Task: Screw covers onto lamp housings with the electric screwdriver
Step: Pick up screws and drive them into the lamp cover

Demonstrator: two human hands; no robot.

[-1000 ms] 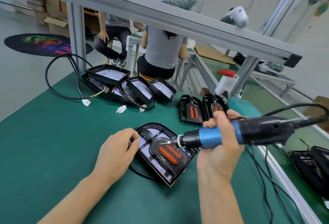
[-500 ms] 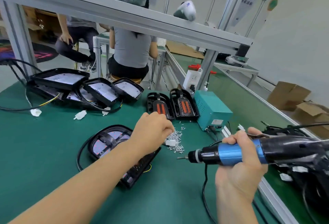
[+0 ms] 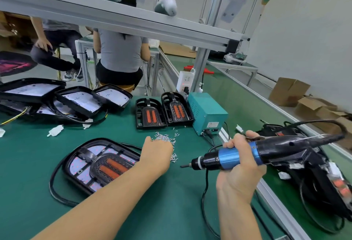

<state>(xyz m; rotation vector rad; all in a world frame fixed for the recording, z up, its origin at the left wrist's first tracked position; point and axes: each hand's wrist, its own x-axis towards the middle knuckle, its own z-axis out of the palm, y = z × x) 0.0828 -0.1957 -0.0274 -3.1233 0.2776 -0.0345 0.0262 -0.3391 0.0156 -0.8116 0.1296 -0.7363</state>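
The left hand [image 3: 157, 153] reaches over the pile of screws [image 3: 165, 139] on the green tabletop [image 3: 28, 163], knuckles up, its fingers curled down into the pile; whether they pinch a screw I cannot tell. The right hand [image 3: 241, 165] grips the screwdriver [image 3: 247, 154] round its blue barrel, held above the tabletop with the bit pointing left, clear of everything. The lamp [image 3: 101, 165] with its cover on lies flat just left of the left hand, partly hidden by the forearm, its black cable looping round its near side. Two more covers [image 3: 163, 113] stand side by side beyond the screws, next to a teal box [image 3: 206, 113] on their right. A stack of open housings [image 3: 62, 99] lies at the far left. More lamps [image 3: 323, 173] sit to the right, past the tabletop edge.
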